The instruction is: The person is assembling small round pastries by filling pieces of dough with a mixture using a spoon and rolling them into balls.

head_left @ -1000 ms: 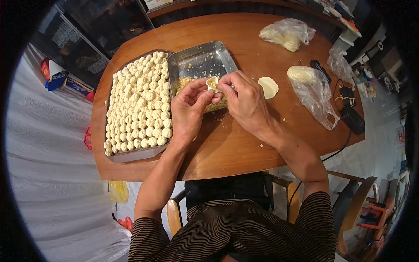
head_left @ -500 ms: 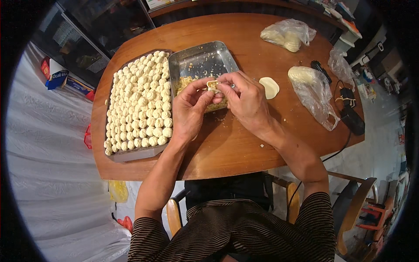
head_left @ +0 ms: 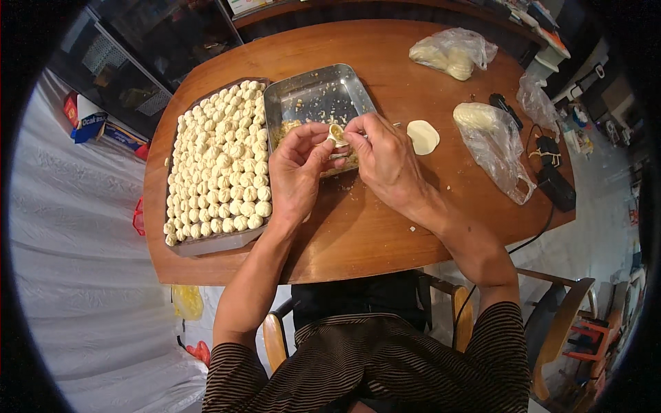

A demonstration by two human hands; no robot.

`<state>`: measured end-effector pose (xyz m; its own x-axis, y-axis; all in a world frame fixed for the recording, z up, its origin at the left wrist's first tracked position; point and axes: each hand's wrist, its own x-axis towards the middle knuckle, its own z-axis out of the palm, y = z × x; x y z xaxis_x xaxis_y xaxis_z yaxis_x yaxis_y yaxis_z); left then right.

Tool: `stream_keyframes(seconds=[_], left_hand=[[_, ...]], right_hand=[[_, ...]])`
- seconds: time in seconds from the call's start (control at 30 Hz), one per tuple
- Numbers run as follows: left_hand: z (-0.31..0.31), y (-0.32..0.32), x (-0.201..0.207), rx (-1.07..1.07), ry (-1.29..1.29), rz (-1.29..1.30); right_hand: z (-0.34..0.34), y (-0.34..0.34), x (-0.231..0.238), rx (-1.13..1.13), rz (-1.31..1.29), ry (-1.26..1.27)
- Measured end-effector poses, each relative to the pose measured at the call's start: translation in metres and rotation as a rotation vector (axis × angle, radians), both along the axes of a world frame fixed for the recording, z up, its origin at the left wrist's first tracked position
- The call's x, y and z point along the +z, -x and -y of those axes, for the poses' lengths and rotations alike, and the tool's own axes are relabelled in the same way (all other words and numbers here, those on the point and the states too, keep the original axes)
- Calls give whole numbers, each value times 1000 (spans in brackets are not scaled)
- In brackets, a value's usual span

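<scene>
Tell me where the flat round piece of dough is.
The dough round lies on the wooden table, just right of the right hand, left of the plastic bag.

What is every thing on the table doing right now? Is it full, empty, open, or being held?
Small dumpling: pinched between both hands, partly folded.
Left hand: holding the dumpling.
Right hand: holding the dumpling.
Metal pan: nearly empty, some filling left.
Tray of dumplings: almost full, rows packed tight.
Flat dough round: lying unfilled on the table.
Dough in plastic bag: bag open.
Far plastic bag: holding dough lumps.
</scene>
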<state>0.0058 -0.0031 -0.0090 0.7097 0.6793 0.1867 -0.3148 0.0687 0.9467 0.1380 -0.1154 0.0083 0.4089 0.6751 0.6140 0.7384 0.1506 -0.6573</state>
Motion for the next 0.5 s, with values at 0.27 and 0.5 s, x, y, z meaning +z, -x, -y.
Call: stream_keyframes(seconds=[0.27,0.5], left_hand=[[0,-1,-2,-11,-81,39],[1,-2,-4,39,-170,-4]], right_hand=[[-3,-2,-4,11,-135,24],[0,-1,3,-11,59,-23]])
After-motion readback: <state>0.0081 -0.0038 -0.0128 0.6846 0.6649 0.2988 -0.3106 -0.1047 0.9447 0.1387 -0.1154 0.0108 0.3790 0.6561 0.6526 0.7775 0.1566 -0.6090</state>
